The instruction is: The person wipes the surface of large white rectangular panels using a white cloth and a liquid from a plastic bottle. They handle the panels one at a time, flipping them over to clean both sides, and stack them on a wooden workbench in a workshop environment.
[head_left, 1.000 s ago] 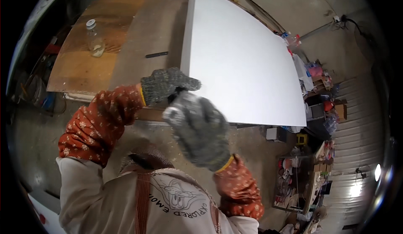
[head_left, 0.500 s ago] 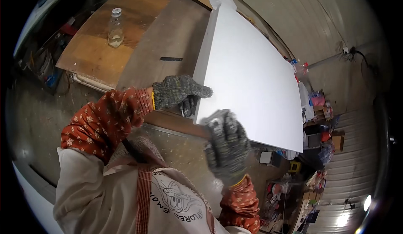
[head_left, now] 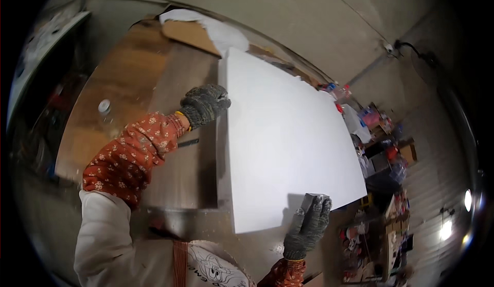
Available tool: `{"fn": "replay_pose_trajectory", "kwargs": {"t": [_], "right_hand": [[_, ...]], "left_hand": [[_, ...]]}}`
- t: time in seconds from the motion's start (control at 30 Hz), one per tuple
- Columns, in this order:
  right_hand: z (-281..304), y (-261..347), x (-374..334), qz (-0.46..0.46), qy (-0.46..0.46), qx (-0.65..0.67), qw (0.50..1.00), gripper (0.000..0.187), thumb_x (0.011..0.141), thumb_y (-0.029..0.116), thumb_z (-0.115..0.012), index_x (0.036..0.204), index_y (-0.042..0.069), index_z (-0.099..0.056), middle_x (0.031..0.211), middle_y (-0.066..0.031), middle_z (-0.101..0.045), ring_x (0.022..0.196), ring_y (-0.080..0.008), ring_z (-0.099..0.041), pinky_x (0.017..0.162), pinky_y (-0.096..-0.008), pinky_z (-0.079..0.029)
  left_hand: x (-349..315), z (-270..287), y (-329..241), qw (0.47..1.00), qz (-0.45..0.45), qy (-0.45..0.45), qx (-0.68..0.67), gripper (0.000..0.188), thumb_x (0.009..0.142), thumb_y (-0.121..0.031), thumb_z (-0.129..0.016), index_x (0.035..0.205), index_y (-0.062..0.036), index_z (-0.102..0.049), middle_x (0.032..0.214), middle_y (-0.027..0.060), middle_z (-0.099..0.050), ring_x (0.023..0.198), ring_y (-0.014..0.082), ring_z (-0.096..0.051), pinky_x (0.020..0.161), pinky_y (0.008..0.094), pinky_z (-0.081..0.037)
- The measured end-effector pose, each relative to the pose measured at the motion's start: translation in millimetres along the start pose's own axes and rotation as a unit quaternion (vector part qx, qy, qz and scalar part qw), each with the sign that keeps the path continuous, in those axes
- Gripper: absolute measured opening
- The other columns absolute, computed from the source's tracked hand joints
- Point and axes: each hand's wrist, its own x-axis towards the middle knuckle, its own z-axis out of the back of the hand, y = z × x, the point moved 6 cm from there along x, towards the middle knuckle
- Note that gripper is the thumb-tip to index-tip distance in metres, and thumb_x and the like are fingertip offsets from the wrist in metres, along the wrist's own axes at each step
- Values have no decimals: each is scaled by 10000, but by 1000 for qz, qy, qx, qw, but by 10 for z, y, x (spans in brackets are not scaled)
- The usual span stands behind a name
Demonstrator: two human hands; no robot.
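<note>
A large white panel (head_left: pixel 288 137) lies raised above the bench, its thick left side facing me. My left hand (head_left: pixel 205 105), in a grey knit glove, is closed at the panel's left edge, fingers curled against the rim. Near the front right of the panel, my right hand (head_left: pixel 309 228), gloved alike, presses a small grey block (head_left: pixel 310 198) on the white surface. Its fingers lie along the block, and much of the block is hidden beneath them. Both forearms wear red flowered sleeves.
A dark flat strip (head_left: pixel 188 143) lies on the brown bench top (head_left: pixel 177 176) left of the panel. A capped clear jar (head_left: pixel 105 111) stands further left, partly behind my sleeve. Brown board (head_left: pixel 190 35) and white sheeting (head_left: pixel 226 33) are at the far end; cluttered shelves (head_left: pixel 393 225) stand right.
My left hand has moved farther along the panel's left edge. My right hand has gone from the near left corner to the near right, where the grey block now shows. The whole view has shifted.
</note>
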Motion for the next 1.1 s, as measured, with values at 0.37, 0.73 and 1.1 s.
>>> {"fn": "replay_pose_trajectory", "kwargs": {"t": [0.37,0.73,1.1], "right_hand": [[-246,258,108,7,55,-122,991,775,862,373,-617,1458,176,-162,1411,-228,-364,1279,-447,-373,954,-578,-384],[-151,112,177,4,6,-102,995,663,831,293,-637,1395,67,-369,1422,-235,-344,1290,-401,-385,1012,-499,-367],[60,-524,-129,53,13,-100,993,501,860,214,-569,1312,15,-487,1359,-250,-433,1243,-411,-440,1004,-491,-368]], "left_hand": [[1832,-781,430,984,-33,74,157,567,899,-511,-436,1224,-64,-558,1279,184,-531,1209,347,-469,1041,452,-342],[2024,-862,332,964,-32,102,243,468,929,-448,-412,1059,-50,-622,1156,172,-579,1095,331,-534,935,439,-434],[957,-243,565,964,-57,-8,260,422,928,-361,-422,799,-39,-662,899,189,-650,856,372,-608,771,482,-479]]}}
